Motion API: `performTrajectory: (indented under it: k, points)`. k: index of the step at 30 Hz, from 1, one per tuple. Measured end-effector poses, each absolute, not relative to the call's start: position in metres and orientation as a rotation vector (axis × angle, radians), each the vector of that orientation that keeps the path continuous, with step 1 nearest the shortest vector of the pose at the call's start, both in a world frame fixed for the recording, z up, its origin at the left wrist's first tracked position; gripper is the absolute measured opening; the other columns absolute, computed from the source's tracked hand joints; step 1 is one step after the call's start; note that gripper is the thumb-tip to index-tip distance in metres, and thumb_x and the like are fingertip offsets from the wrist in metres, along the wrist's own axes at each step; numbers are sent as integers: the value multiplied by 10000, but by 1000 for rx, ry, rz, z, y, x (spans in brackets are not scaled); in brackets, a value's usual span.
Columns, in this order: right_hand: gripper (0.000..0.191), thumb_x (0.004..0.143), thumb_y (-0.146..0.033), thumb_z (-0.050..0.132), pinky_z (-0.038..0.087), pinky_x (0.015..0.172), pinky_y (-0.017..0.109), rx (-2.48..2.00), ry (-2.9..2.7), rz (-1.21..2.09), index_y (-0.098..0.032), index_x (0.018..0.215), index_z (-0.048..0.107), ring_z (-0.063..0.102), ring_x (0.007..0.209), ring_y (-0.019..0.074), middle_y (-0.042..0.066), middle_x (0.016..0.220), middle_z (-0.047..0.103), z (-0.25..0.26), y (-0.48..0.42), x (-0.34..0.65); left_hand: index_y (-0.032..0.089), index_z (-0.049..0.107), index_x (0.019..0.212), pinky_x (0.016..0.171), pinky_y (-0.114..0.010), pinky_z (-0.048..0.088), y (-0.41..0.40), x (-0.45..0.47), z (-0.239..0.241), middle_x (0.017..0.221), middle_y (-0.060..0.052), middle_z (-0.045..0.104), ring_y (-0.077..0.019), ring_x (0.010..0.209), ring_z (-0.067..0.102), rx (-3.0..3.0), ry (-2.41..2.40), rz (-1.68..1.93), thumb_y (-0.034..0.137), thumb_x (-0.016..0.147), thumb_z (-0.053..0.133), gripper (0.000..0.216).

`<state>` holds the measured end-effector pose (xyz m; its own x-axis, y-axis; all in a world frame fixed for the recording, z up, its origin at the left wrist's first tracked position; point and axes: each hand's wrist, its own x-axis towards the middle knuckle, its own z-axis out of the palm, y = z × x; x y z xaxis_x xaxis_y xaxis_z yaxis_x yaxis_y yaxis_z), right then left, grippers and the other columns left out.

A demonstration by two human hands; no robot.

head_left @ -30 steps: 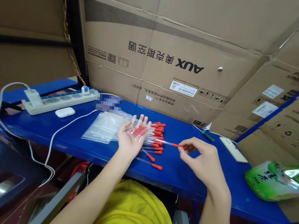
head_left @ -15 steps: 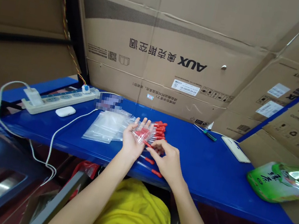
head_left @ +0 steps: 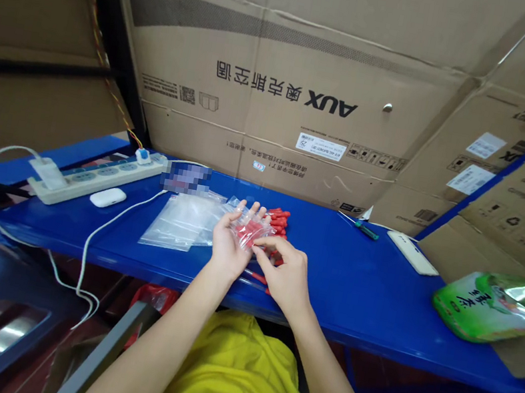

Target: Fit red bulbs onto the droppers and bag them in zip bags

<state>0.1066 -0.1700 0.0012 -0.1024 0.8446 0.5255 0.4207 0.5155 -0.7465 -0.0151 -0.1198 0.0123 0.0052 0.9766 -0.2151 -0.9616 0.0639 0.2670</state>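
Note:
On the upturned palm of my left hand (head_left: 229, 248) lies a clear plastic bag (head_left: 247, 229) with red-ended pieces inside, its fingers curled up around it. The thumb and forefinger of my right hand (head_left: 285, 269) pinch together at the bag's near right edge; whether a piece is also between them I cannot make out. Behind the hands lies a pile of thin clear tubes with red ends (head_left: 279, 218). Another red-ended tube (head_left: 255, 278) lies below, partly covered by my right hand. Flat empty clear bags (head_left: 182, 219) are stacked left of my left hand.
The blue table (head_left: 356, 301) holds a power strip (head_left: 93, 177), a white earphone case (head_left: 108, 198) and a white cable at left. A green-handled screwdriver (head_left: 363, 228), a pale phone (head_left: 412, 253) and a green-labelled bottle (head_left: 491, 308) are at right. Cardboard (head_left: 193, 42) stands behind.
My right hand has moved up and left to the bag's edge. The red-ended tube it pinched before no longer shows separately at its fingertips. The view has shifted slightly.

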Motion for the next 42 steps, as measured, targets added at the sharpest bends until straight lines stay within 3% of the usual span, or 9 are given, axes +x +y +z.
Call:
performTrajectory:
  k: [5,10,15,20,28,31,34,37,42]
  points:
    - [26,901,-259,734,532,632,272,-1048,-1662,600,-235,910,733,730,715,177,6,883,803,1,-169,99,196,637,1219,1103,-483,583,-122,-15,14,1200,-110,750,-268,1195,737,59,372,1500,115,847,576,385]
    - [98,880,-297,741,544,669,294,-1074,-1582,631,-244,877,658,753,737,208,14,850,794,2,-168,95,190,642,1251,1114,-540,572,-124,-15,16,1202,-124,753,-290,1212,731,97,345,1431,121,847,565,417]
    - [197,835,-279,763,505,622,275,-1087,-1512,620,-256,846,567,618,588,155,-28,742,715,2,-166,91,164,644,1262,1127,-551,566,-126,-16,17,1209,-143,748,-309,1240,720,128,336,1388,140,852,560,419]
    - [225,814,-242,761,470,617,263,-1128,-1540,559,-253,813,536,520,575,128,-48,719,635,4,-167,91,155,648,1287,1146,-538,556,-127,-16,19,1241,-157,743,-320,1291,695,142,346,1375,147,846,560,449]
    - [240,858,-382,785,506,623,255,-1051,-1456,601,-239,891,595,624,701,150,-10,809,670,15,-165,106,260,599,1447,1169,-520,526,-128,-21,18,1456,-108,677,-284,1409,623,235,247,1468,195,937,495,524]
    - [387,873,-559,758,501,554,244,-1048,-1263,894,-245,1014,580,647,662,151,-13,807,697,16,-161,106,331,521,1546,1180,-496,512,-133,-22,20,1537,-69,628,-264,1448,588,344,240,1511,213,957,495,601]
    - [534,788,-675,795,471,474,236,-986,-1175,1244,-221,1007,620,650,591,156,7,772,723,18,-159,105,359,459,1601,1166,-482,522,-138,-19,22,1541,-54,628,-266,1423,607,460,253,1551,218,949,531,671]
    - [487,703,-596,895,484,501,236,-950,-1120,1232,-197,889,688,628,575,141,8,710,713,23,-158,110,355,463,1607,1128,-455,551,-141,-15,22,1506,-49,657,-279,1349,658,590,289,1544,217,906,623,733]
    - [384,688,-507,912,495,544,264,-995,-1060,989,-188,864,792,614,613,147,30,755,750,31,-155,132,276,561,1527,963,-384,623,-140,-8,19,1323,-68,754,-255,1118,755,751,461,1365,252,853,793,714]
